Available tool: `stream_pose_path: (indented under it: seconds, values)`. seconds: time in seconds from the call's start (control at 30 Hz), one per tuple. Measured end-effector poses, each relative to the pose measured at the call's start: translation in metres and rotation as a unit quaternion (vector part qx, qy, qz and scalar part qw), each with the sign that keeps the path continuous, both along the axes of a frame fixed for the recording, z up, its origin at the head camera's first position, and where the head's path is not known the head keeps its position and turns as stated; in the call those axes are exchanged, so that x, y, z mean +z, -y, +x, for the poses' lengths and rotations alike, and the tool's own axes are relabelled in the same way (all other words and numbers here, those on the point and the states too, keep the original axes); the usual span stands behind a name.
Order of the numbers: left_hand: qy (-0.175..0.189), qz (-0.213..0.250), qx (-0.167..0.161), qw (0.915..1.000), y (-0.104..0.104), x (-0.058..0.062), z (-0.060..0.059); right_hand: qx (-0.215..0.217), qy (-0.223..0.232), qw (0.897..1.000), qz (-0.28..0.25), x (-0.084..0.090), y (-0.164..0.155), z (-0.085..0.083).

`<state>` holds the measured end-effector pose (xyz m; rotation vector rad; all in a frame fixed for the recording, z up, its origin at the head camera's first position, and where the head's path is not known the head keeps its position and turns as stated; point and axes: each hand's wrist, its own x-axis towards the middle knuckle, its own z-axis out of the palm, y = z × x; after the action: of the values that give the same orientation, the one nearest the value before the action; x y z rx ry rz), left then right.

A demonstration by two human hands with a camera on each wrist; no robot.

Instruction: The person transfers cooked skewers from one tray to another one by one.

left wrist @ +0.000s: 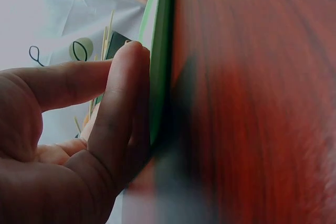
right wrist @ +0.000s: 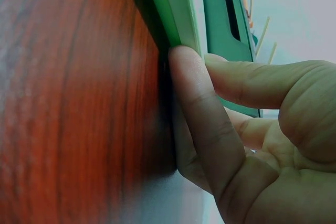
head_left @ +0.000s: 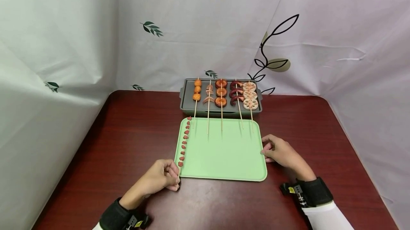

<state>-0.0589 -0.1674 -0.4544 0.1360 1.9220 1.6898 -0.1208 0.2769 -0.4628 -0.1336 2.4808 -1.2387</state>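
Note:
In the head view my left hand [head_left: 160,177] pinches the bare stick end of a skewer with several small red pieces [head_left: 183,147]. That skewer lies along the left edge of a light green tray [head_left: 224,157]. My right hand [head_left: 282,152] grips the tray's right edge, thumb over the rim. The right wrist view shows the index finger [right wrist: 191,87] low against the outer side of the tray [right wrist: 176,9]. In the left wrist view the fingers [left wrist: 123,87] are close to the tray's edge and hide most of the stick.
Behind the tray stands a dark grey grill pan [head_left: 201,107]. Across it lie skewers of orange balls [head_left: 197,90], pinkish slices, brown rounds [head_left: 221,92], dark red curled pieces and lotus root slices [head_left: 250,95], their sticks reaching over the tray. White cloth [head_left: 198,20] walls the dark red table [head_left: 137,127].

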Motion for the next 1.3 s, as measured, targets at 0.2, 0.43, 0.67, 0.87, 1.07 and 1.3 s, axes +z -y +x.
stream_pose_path:
  seconds: [0.2, 0.43, 0.67, 0.87, 1.07, 1.3]
  values:
    - [0.011, 0.001, 0.014, 0.9998, -0.0018, -0.0042, 0.0008, -0.003, 0.0, 1.0, 0.004, 0.0004, 0.0, -0.0001]
    - [0.009, -0.006, 0.023, 0.9997, -0.0033, -0.0049, 0.0013, -0.011, 0.004, 1.0, 0.02, 0.0015, 0.0027, 0.0008]
    - [-0.01, -0.035, 0.028, 0.9989, -0.0049, -0.0039, 0.0006, -0.016, -0.005, 0.999, 0.041, 0.004, 0.0068, 0.0027]
    - [-0.034, -0.058, 0.028, 0.9973, -0.0062, -0.0053, 0.0007, -0.017, -0.023, 0.998, 0.058, 0.004, 0.0086, 0.0034]
    - [-0.042, -0.066, 0.032, 0.9964, -0.0066, -0.0057, 0.0016, -0.018, -0.031, 0.997, 0.062, 0.0021, 0.0083, 0.0027]
    - [-0.037, -0.062, 0.034, 0.9968, -0.0064, -0.0061, 0.0024, -0.014, -0.033, 0.998, 0.057, 0.0006, 0.0069, 0.0036]
